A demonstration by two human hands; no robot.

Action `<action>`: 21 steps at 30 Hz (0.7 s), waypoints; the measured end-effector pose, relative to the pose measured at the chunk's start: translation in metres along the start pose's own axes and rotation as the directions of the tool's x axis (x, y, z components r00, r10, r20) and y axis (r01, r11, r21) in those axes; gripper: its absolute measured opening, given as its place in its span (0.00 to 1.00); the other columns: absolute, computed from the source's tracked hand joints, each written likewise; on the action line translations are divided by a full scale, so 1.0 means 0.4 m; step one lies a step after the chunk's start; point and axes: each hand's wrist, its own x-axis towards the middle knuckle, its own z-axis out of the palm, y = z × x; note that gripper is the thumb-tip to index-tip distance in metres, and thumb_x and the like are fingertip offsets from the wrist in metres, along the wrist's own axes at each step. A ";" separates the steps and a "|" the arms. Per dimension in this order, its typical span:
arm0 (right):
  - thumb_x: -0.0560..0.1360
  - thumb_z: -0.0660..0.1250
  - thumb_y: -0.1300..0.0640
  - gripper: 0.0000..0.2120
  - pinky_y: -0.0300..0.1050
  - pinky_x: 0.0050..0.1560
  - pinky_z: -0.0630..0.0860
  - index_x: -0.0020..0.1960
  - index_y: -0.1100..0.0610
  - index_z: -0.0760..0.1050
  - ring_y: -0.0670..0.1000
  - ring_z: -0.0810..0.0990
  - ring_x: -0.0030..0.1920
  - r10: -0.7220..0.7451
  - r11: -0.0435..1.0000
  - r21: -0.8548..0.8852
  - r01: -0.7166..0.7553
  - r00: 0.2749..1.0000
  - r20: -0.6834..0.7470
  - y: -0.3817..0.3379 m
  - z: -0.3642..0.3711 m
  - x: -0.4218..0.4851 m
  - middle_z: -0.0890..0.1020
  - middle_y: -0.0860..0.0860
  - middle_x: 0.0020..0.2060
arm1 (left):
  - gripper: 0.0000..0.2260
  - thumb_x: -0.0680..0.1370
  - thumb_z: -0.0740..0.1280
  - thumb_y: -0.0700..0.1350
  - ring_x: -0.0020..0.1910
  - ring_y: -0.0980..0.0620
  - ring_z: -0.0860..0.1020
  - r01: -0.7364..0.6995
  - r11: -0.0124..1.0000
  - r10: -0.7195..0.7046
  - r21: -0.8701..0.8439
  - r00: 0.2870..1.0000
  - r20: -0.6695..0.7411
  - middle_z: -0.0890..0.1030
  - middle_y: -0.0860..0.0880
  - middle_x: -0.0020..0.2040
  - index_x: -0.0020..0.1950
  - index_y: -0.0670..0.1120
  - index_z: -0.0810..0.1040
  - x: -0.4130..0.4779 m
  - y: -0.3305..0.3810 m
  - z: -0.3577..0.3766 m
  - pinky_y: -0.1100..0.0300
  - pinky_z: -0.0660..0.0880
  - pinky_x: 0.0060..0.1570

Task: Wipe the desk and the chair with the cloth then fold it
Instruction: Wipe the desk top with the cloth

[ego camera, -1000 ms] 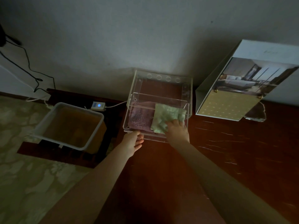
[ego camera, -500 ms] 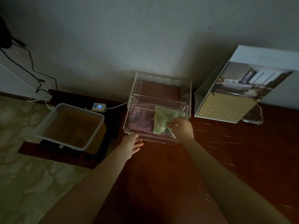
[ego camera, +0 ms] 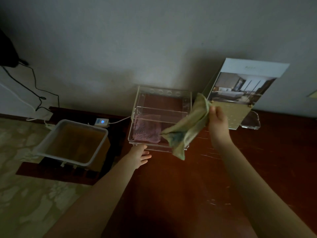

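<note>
- As I judge it, the step in hand is drawing the green cloth [ego camera: 187, 127] out of the clear tray [ego camera: 159, 147] so that wiping can begin. The worktop [ego camera: 188, 194] shows no sign of wiping yet, and the chair is out of view.
- To do it well, raise the cloth until its low corner clears the tray's front wall, so it neither drags the pink cloth [ego camera: 146, 131] lying inside nor shifts the tray.
- Steer clear of the brochure stand [ego camera: 240, 93], which is just behind the lifting hand.
- Gather the loose cloth into a flat pad before laying it on the worktop; a trailing corner wipes poorly.
- The right hand [ego camera: 217, 124] has its grip clamped on the cloth's upper edge, above the tray's right side. The cloth hangs slantwise down from it, its lowest corner in front of the tray's front right corner.
- One tip reaches toward the pink cloth; in this dim light I cannot tell whether they touch.
- The left hand [ego camera: 139, 156] holds nothing. Its fingers are loosely extended on the worktop at the tray's front left corner, seemingly steadying it.
</note>
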 end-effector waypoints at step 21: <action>0.79 0.60 0.53 0.10 0.43 0.33 0.72 0.47 0.58 0.75 0.48 0.73 0.32 0.325 0.906 -0.300 -0.298 0.945 0.042 0.252 -0.050 -0.177 0.78 0.52 0.35 | 0.07 0.74 0.68 0.39 0.55 0.46 0.78 0.042 0.963 -0.020 -0.267 0.996 0.084 0.77 0.41 0.53 0.51 0.43 0.74 -0.017 -0.011 0.057 0.52 0.70 0.59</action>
